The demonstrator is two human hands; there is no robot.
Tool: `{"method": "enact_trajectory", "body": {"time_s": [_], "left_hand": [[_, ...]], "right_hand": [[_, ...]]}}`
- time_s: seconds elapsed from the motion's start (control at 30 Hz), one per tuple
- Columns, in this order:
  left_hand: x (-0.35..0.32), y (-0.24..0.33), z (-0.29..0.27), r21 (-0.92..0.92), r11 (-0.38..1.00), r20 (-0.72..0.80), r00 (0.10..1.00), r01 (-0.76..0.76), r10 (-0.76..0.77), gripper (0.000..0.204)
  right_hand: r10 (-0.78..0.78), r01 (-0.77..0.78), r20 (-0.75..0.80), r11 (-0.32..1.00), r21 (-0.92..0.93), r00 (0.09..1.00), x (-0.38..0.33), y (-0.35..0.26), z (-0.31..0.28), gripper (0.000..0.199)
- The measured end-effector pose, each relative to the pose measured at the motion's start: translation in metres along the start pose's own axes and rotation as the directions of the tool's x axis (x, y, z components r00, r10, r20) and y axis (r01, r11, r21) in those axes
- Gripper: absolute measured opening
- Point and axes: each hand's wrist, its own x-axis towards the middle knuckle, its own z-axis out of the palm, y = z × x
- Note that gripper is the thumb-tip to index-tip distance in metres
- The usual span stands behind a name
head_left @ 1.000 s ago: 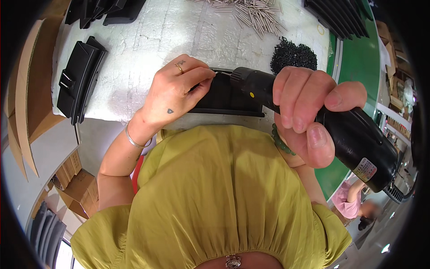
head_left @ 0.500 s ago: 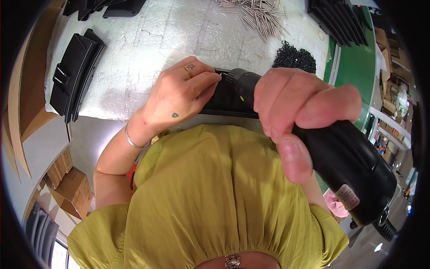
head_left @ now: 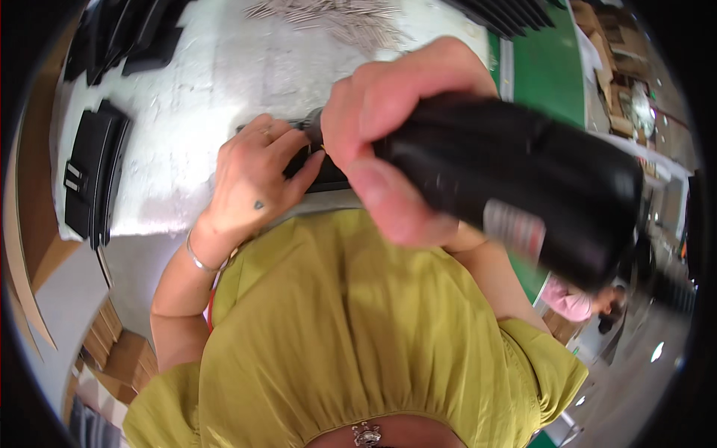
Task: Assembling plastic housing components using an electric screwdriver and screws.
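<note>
My right hand (head_left: 396, 142) grips a thick black power screwdriver (head_left: 523, 194), held close to the camera, its tip pointing down-left toward a flat black plastic part (head_left: 321, 175) at the near edge of the white table (head_left: 224, 89). My left hand (head_left: 258, 183) rests on that black part, fingers pressing it down, a ring on one finger and a bracelet at the wrist. The tool's tip is hidden behind my right hand.
A stack of black plastic parts (head_left: 93, 175) lies at the table's left edge, more black parts (head_left: 131, 37) at the far left. A pile of metal screws (head_left: 336, 15) lies at the far side. Green floor (head_left: 545, 67) and another person (head_left: 575, 302) are to the right.
My right hand has brought the screwdriver up and left, closer to the camera, so it covers more of the black part. My left hand has stayed on the part.
</note>
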Motion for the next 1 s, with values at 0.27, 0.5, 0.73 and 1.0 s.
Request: {"method": "enact_trajectory", "body": {"time_s": [0.27, 0.5, 0.73, 1.0], "left_hand": [[0.005, 0.009, -0.007, 0.084, 0.996, 0.266, 0.964, -0.015, -0.008, 0.061], [0.004, 0.017, 0.009, 0.088, 0.988, 0.493, 0.867, -0.124, 0.065, 0.07], [0.024, 0.021, 0.008, -0.012, 0.992, 0.41, 0.904, -0.125, 0.119, 0.058], [0.06, 0.017, 0.037, -0.107, 0.951, 0.266, 0.914, -0.288, 0.307, 0.032]], "right_hand": [[-0.217, 0.195, -0.429, 0.976, -0.095, 0.877, -0.061, -0.047, -0.068, 0.027], [-0.213, 0.058, -0.661, 0.967, -0.248, 0.719, -0.101, -0.042, -0.072, 0.027], [-0.225, 0.051, -0.687, 0.963, -0.264, 0.691, -0.102, -0.032, -0.078, 0.027], [-0.291, 0.192, -0.603, 0.955, -0.225, 0.743, -0.1, -0.053, -0.073, 0.029]]}}
